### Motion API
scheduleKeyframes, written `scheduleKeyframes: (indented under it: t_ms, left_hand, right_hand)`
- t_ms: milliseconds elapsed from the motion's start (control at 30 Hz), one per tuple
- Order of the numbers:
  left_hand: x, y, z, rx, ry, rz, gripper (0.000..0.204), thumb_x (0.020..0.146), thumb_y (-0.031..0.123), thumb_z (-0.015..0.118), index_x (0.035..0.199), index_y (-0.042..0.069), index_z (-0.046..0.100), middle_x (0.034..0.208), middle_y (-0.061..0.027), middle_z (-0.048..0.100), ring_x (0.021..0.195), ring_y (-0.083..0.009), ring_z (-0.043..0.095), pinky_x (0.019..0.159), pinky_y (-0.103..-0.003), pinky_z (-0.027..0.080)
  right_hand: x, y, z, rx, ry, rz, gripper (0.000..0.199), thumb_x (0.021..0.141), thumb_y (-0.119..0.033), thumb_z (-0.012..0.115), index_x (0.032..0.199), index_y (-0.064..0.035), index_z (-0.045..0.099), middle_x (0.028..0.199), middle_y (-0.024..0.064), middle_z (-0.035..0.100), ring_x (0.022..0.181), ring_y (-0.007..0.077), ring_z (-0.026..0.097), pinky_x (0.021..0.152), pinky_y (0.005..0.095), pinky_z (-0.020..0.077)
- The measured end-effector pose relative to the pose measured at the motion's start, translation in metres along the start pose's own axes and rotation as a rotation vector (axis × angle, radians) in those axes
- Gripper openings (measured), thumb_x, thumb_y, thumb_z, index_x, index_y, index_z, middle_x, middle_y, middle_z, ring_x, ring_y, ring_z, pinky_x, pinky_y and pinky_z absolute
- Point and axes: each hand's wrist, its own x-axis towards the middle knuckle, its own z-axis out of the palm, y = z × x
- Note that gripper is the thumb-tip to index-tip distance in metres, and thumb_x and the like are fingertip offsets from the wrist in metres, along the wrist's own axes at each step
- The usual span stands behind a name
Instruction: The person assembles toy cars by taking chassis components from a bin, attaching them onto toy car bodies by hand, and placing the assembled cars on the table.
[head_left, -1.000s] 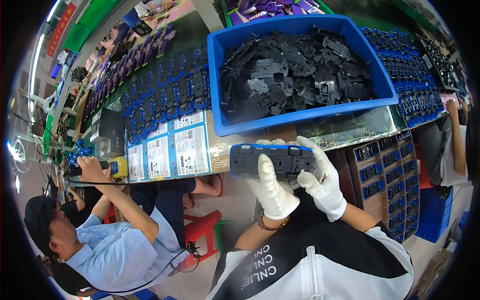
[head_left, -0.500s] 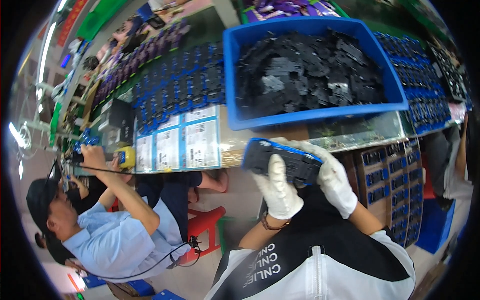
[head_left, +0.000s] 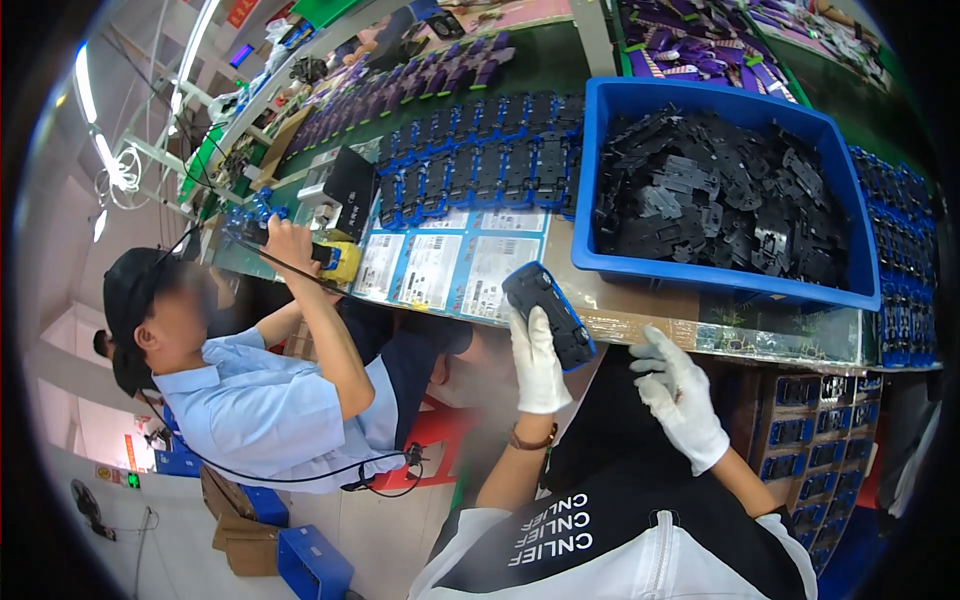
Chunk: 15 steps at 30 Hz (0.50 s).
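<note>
Toy car in the left hand, centre of frame; right hand free.
Left hand (head_left: 540, 372), white-gloved, grasps the black-and-blue toy car (head_left: 550, 312), thumb lying against the dark underside; car tilted, upper end toward frame left, over the table's near edge. Right hand (head_left: 684, 400), also gloved, sits right of centre, apart from the car, fingers released and loosely bent. Blue bin (head_left: 725, 283) of black plastic parts at upper right; rows of similar cars (head_left: 465, 175) at upper centre.
</note>
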Motion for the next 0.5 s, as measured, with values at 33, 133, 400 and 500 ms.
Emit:
scheduleKeyframes:
  t_ms: [33,133,400,500]
  left_hand:
    - [0.010,-0.004,-0.011,0.083,-0.013,0.016,0.046,0.104,0.025,0.048,0.143,0.003,0.037,0.122,-0.0063,0.053,0.104,-0.0145,0.055,0.092,-0.029,0.047]
    - [0.036,-0.024,-0.034,0.344,-0.048,0.109,0.047,0.103,0.026,0.049,0.142,0.000,0.040,0.123,-0.0094,0.055,0.107,-0.0183,0.056,0.095,-0.031,0.045]
    - [0.069,-0.032,-0.031,0.430,-0.135,0.133,0.046,0.101,0.021,0.052,0.138,-0.005,0.047,0.129,-0.0160,0.057,0.112,-0.0230,0.057,0.099,-0.034,0.044]
    - [0.055,-0.025,-0.019,0.079,0.012,0.136,0.044,0.103,0.023,0.049,0.142,0.004,0.041,0.114,-0.0082,0.058,0.091,-0.0143,0.059,0.074,-0.029,0.052]
  right_hand:
    - [0.000,0.003,-0.007,-0.121,0.004,0.040,0.049,0.089,-0.006,0.062,0.137,-0.0044,0.051,0.113,0.0151,0.064,0.093,0.0212,0.065,0.079,0.0309,0.0549]
    - [-0.005,0.009,-0.024,-0.174,0.047,0.066,0.037,0.088,-0.001,0.060,0.125,-0.0001,0.059,0.108,0.0135,0.065,0.090,0.0175,0.065,0.078,0.0289,0.0536]
    - [-0.017,0.004,-0.040,-0.157,0.068,0.202,0.022,0.089,-0.002,0.061,0.110,0.0011,0.066,0.096,0.0123,0.068,0.086,0.0171,0.068,0.075,0.0284,0.0540]
    - [-0.017,0.008,-0.040,-0.133,0.046,0.193,0.025,0.089,-0.004,0.062,0.113,0.0007,0.065,0.101,0.0122,0.068,0.089,0.0171,0.067,0.076,0.0290,0.0545]
